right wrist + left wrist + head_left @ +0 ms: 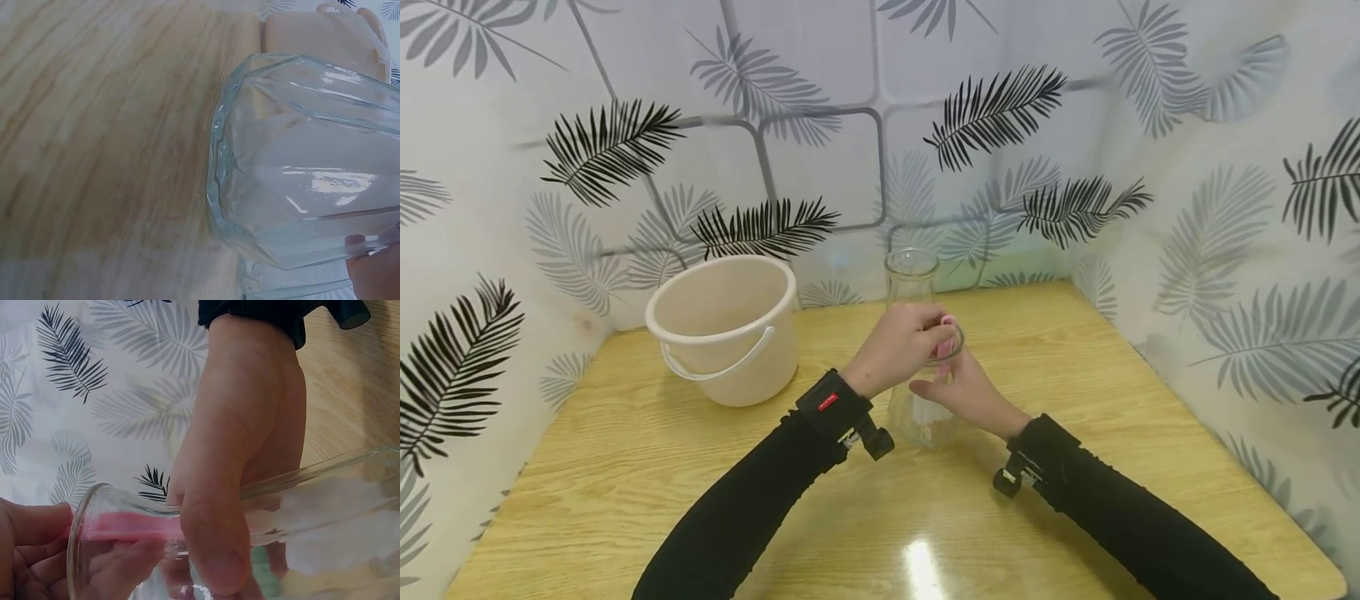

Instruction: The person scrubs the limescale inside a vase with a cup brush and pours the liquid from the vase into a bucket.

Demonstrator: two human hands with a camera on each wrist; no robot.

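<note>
My right hand (972, 392) grips the neck of a clear glass vase (306, 169) that has a faceted lower part. In the left wrist view its thumb (219, 550) lies across the glass. At the vase's mouth, my left hand (901, 343) pinches a pink handle (128, 526) that runs down inside the neck. Something white (340, 528) shows through the glass farther down; I cannot tell whether it joins the handle. Whether the vase's base touches the table is unclear. Just behind my hands stands a second clear glass vase (912, 287), its lower part covered.
A cream bucket (752, 354) with a white handle stands on the wooden table (625, 492), left of the vases. White sheeting (820, 67) printed with leaves hangs around the back and sides. A glare spot lies near the table's front.
</note>
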